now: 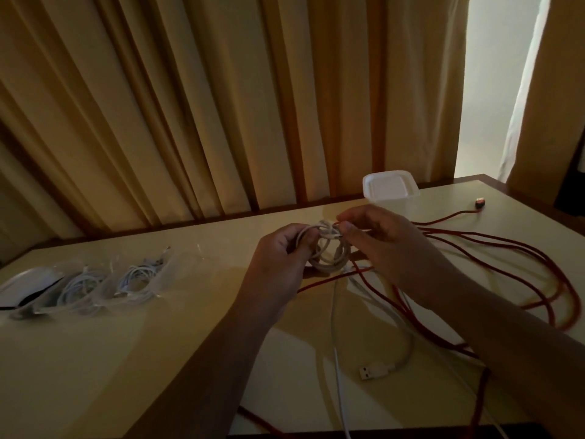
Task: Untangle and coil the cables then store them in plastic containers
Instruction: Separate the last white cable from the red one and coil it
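Bare forearms fill the bottom of the frame, the left forearm [221, 359] and right forearm [506, 337] meeting at centre. The left hand [281, 248] curls its fingers round the left side of a small round coil of white cable [329, 258], held just above the table. The right hand [380, 239] pinches a strand at the coil's top between thumb and forefinger.

Below the coil, loose white cable trails toward the lower centre and ends in a white USB plug [375, 370]. A long red cable [506, 248] sprawls in loops across the right of the pale glossy table [126, 359]. Its dark plug [480, 203] lies at the far right.

Just behind the hands stands a white lidded plastic container [391, 188]. At the left edge, clear plastic containers [136, 280] hold coiled white cables (the dim light blurs the details). Beige pleated curtains [190, 106] hang behind.
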Tool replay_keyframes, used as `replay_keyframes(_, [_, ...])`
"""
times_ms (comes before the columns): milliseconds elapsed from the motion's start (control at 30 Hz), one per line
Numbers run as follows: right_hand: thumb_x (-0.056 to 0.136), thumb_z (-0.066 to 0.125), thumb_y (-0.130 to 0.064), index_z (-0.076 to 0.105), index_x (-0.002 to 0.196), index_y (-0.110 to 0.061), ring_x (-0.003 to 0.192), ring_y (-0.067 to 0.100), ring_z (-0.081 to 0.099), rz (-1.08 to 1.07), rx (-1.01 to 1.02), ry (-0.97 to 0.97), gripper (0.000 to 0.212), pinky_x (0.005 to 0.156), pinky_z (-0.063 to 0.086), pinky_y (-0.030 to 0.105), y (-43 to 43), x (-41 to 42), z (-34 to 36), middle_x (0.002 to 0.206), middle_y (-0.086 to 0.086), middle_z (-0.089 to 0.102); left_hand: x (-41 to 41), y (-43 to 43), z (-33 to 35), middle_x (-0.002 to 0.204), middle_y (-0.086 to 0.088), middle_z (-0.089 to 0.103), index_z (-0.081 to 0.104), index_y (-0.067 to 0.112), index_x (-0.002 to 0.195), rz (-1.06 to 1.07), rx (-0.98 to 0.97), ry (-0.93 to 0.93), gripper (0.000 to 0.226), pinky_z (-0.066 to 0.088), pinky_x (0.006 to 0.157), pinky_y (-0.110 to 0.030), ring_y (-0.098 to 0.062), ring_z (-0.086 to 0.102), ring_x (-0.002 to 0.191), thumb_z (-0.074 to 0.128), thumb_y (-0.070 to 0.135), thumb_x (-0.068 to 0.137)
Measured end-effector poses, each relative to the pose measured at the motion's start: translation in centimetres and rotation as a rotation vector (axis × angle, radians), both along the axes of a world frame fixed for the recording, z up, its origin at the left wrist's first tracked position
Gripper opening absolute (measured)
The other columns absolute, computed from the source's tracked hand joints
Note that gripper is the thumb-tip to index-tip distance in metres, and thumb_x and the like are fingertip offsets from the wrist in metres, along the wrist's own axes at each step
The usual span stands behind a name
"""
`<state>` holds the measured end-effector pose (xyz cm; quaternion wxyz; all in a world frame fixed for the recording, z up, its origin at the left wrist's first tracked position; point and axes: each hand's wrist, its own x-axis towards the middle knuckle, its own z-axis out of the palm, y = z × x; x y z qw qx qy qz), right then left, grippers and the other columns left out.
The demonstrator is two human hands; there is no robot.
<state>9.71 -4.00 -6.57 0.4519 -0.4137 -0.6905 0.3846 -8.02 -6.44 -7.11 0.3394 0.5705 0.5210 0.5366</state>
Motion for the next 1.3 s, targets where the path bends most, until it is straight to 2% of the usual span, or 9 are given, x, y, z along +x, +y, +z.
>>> replay_keyframes(133, [0.098,0.063,-0.021,0.066,0.119,-0.027,0.093,0.012,0.075,0.068,-0.132,0.155,0.022,0.079,0.062,0.034,-0.3,-0.2,0.3,0.11,-0.002,0.075,-0.3,0.0,0.3,0.095,0.001,0.078,0.077,0.024,0.107,0.027,-0.026,-0.034,0.02,0.064,0.081,-0.048,-0.019,0.076,0.092,0.058,0.024,0.105])
replay_keyframes(233, [0.094,0.066,-0.009,0.067,0.119,-0.02,0.093,0.016,0.076,0.134,-0.194,0.233,0.027,0.077,0.062,0.033,-0.5,-0.6,1.0,0.107,0.0,0.077,-0.9,-0.7,1.4,0.094,-0.007,0.079,0.079,0.018,0.104,0.001,-0.095,-0.16,0.02,0.065,0.075,-0.044,-0.021,0.075,0.089,0.059,0.023,0.104])
replay_keyframes(333, [0.089,0.069,-0.005,0.068,0.115,-0.018,0.094,0.017,0.076,0.198,-0.2,0.192,0.029,0.08,0.062,0.036,-0.2,-2.2,2.3,0.104,-0.002,0.077,-2.9,-1.6,3.2,0.091,-0.009,0.078,0.079,0.01,0.102,0.003,-0.151,-0.256,0.023,0.063,0.07,-0.039,-0.017,0.075,0.081,0.058,0.021,0.104])
replay_keyframes(433, [0.089,0.07,-0.004,0.072,0.111,-0.016,0.093,0.015,0.076,0.248,-0.197,0.164,0.025,0.08,0.062,0.033,0.2,-5.7,3.5,0.105,-0.001,0.076,-6.8,-2.5,4.5,0.103,-0.015,0.075,0.079,0.008,0.108,0.027,-0.134,-0.296,0.023,0.062,0.073,-0.041,-0.022,0.071,0.088,0.06,0.02,0.102])
replay_keyframes(633, [0.086,0.076,0.0,0.074,0.11,-0.01,0.091,0.017,0.075,0.333,-0.169,0.115,0.026,0.074,0.063,0.03,1.0,-14.2,4.7,0.105,0.004,0.075,-14.7,-4.7,5.9,0.116,-0.019,0.074,0.075,0.007,0.114,0.142,-0.073,-0.211,0.02,0.063,0.081,-0.045,-0.028,0.071,0.1,0.064,0.015,0.099])
replay_keyframes(800, [0.082,0.079,0.0,0.074,0.101,-0.009,0.085,0.019,0.074,0.27,-0.09,-0.011,0.021,0.074,0.064,0.034,2.7,-19.5,4.4,0.098,0.008,0.075,-19.1,-4.0,6.6,0.103,-0.02,0.077,0.077,0.007,0.108,0.282,-0.093,0.006,0.016,0.061,0.065,-0.034,-0.023,0.071,0.082,0.074,0.011,0.093])
replay_keyframes(933, [0.091,0.072,-0.017,0.074,0.109,-0.022,0.089,0.006,0.064,0.158,0.251,-0.398,0.018,0.071,0.046,0.009,4.8,-21.3,3.3,0.104,-0.005,0.071,-21.0,-1.5,6.0,0.097,-0.021,0.077,0.076,0.006,0.103,0.332,-0.175,0.196,0.012,0.062,0.064,-0.029,-0.022,0.074,0.073,0.076,0.008,0.092])
replay_keyframes(1067, [0.095,0.066,-0.028,0.066,0.123,-0.026,0.117,0.015,0.058,0.06,0.351,-0.682,0.028,0.101,0.048,0.031,6.1,-20.9,1.6,0.127,-0.005,0.064,-20.9,1.0,5.4,0.089,-0.011,0.077,0.074,0.011,0.105,0.302,-0.223,0.494,0.011,0.053,0.053,-0.015,-0.01,0.074,0.062,0.073,0.012,0.094])
replay_keyframes(1300, [0.097,0.064,-0.03,0.063,0.129,-0.021,0.119,0.014,0.056,0.088,0.287,-0.704,0.034,0.091,0.036,0.021,7.0,-20.1,0.2,0.13,-0.003,0.063,-20.4,4.8,3.8,0.1,-0.002,0.074,0.075,0.015,0.111,0.17,-0.184,0.985,0.022,0.063,0.076,-0.033,-0.012,0.07,0.075,0.067,0.003,0.095])
